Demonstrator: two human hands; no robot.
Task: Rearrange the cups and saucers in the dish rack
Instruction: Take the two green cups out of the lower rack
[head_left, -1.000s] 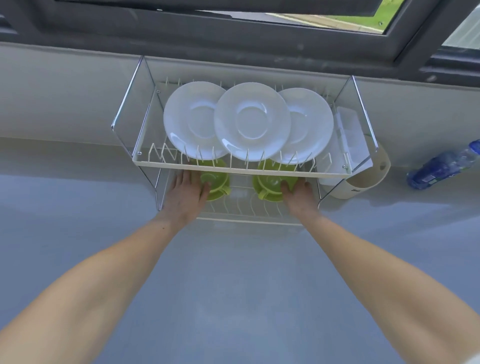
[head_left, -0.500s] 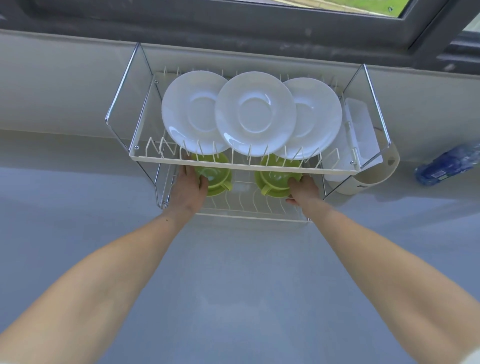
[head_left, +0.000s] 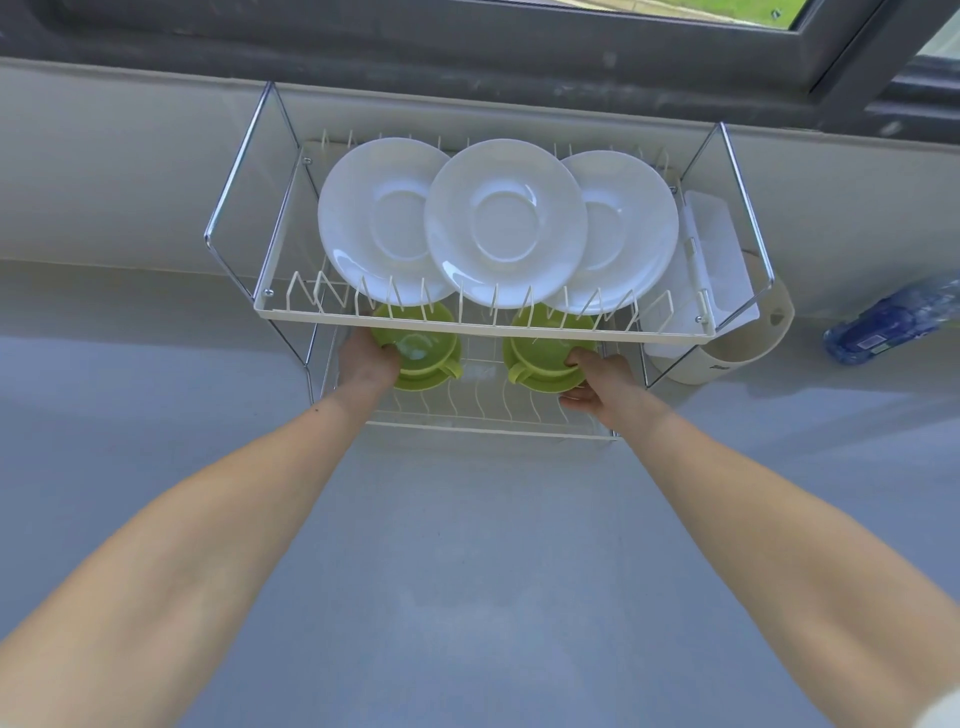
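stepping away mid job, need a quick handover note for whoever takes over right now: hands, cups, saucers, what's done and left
Left hand grips the left green cup on the lower tier; right hand grips the right green cup beside it.
Each cup sits on a green saucer.
Three white saucers stand upright in the upper tier of the dish rack.
Done: white saucers racked.
Left: move both green sets; neither is out of the rack.
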